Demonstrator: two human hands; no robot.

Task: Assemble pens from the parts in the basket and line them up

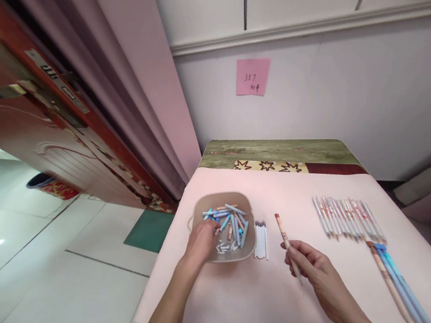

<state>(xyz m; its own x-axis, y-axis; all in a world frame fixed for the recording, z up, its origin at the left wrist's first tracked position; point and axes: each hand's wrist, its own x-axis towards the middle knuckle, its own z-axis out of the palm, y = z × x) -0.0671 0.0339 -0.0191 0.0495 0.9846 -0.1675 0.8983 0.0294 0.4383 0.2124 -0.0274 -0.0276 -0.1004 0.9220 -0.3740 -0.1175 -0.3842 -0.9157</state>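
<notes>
My right hand [311, 264] is closed around a beige pen [285, 237] with a brown end. The pen slants with its pointed tip toward me, above the pink-covered table. My left hand [204, 238] reaches over the rim of a beige plastic basket [195, 210], its fingers curled together among the pen parts. What those fingertips grip, if anything, is hidden. Inside the basket lie several blue and beige pen barrels [236, 230] and small white pieces [225, 247]. Beside the basket, a row of white refills [261, 240] with dark tips rests on the table.
To the right lies a row of several clear-ended pens [348, 219]. Nearer me are three larger pens [398, 280], one beige and two blue. A pink note [253, 77] is stuck on the wall behind the table. A wooden door [46, 108] stands at the left.
</notes>
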